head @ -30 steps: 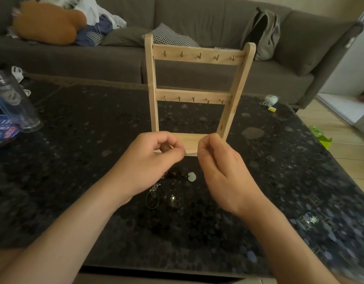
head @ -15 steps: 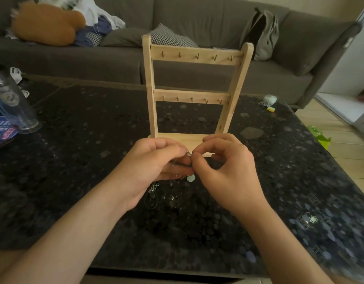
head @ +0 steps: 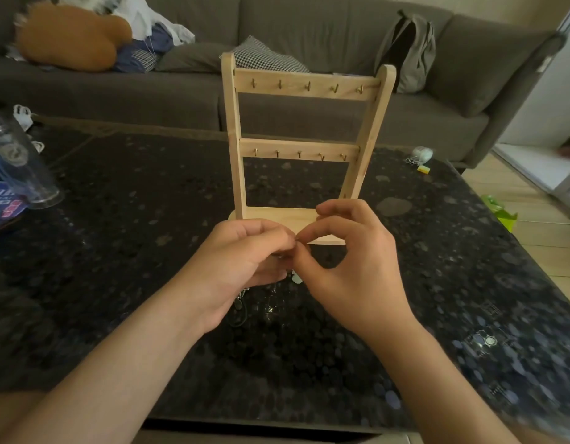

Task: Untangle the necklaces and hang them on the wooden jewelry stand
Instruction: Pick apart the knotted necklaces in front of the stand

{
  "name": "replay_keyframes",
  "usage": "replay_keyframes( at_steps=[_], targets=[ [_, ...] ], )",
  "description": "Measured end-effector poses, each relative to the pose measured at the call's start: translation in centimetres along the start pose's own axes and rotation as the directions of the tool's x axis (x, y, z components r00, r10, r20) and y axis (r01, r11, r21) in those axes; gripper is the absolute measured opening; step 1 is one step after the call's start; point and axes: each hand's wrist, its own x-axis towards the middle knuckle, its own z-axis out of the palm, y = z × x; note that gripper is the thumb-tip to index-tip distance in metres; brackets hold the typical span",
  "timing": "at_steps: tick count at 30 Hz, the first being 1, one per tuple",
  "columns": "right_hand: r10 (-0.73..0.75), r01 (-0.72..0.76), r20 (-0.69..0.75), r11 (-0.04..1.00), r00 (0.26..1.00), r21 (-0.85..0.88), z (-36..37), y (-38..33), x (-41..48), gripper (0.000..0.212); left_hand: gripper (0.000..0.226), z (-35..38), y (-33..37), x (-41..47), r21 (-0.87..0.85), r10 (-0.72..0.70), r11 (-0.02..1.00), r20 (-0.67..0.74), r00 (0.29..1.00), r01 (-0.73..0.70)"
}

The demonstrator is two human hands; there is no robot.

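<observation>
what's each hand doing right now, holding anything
left hand: fingers curled, pinching the necklaces
right hand: thumb and forefinger pinching the same necklaces, other fingers raised

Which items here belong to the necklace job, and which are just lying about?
Job: wooden jewelry stand, tangled necklaces, left hand and right hand pinching them.
Lying about: clear bottle, grey backpack, orange plush, checked cushion.
</observation>
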Motion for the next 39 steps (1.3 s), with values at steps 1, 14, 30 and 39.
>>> replay_keyframes(
  at_steps=[1,14,30,39],
  targets=[
    [-0.02,0.021,0.006,1.0,1.0,-0.013,0.1,0.1,0.0,0.009,0.016,0.1,0.0,0.0,0.0,-0.004,1.0,-0.004,1.0,0.004],
    [-0.155,0.17,0.095,0.97,0.983,-0.175,0.0,0.1,-0.1,0.009,0.019,0.2,0.4,0.0,0.146,0.035,0.989,-0.089,0.995,-0.022],
    [0.219,-0.362,0.395,0.869,0.892,0.337,-1.2,-1.0,0.9,0.025,0.015,0.5,-0.4,0.2,0.181,0.085,0.982,-0.117,0.989,-0.063],
    [0.375,-0.551,0.405,0.548,0.834,0.63,0.0,-0.8,1.0,0.033,0.017,0.5,-0.1,-0.3,0.078,0.063,0.995,-0.03,0.998,-0.061]
  ],
)
